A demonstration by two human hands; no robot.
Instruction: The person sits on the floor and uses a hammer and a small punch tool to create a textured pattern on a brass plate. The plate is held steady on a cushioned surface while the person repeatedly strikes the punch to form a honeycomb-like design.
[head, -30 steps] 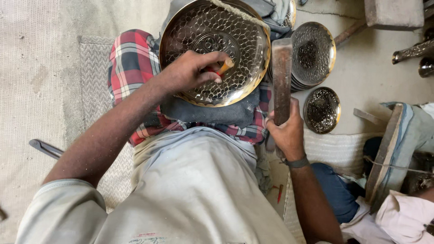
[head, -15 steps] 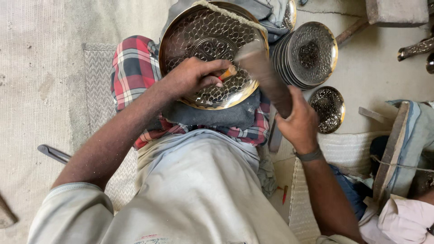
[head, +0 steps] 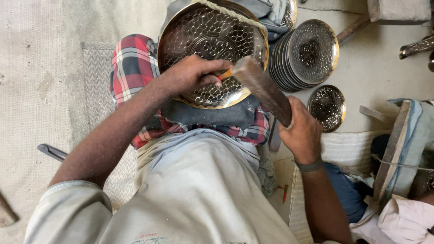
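Note:
A large patterned metal plate (head: 205,34) with a brass-coloured rim rests tilted on my lap, on dark cloth over a red checked cloth (head: 131,63). My left hand (head: 192,74) presses on the plate's lower part and grips a small orange-handled punch (head: 225,74) against the metal. My right hand (head: 300,131) grips a dark wooden mallet block (head: 262,88) by its lower end; its upper end is tilted left and meets the top of the punch.
A stack of similar patterned plates (head: 307,52) leans to the right of the big plate, with one small plate (head: 326,106) lying flat below it. A metal tool (head: 52,151) lies on the woven mat at left. Cloth bundles and a wooden board (head: 395,149) crowd the right side.
The mallet block swung from upright at the right of the plate down and leftward onto the punch. My left hand stayed on the plate.

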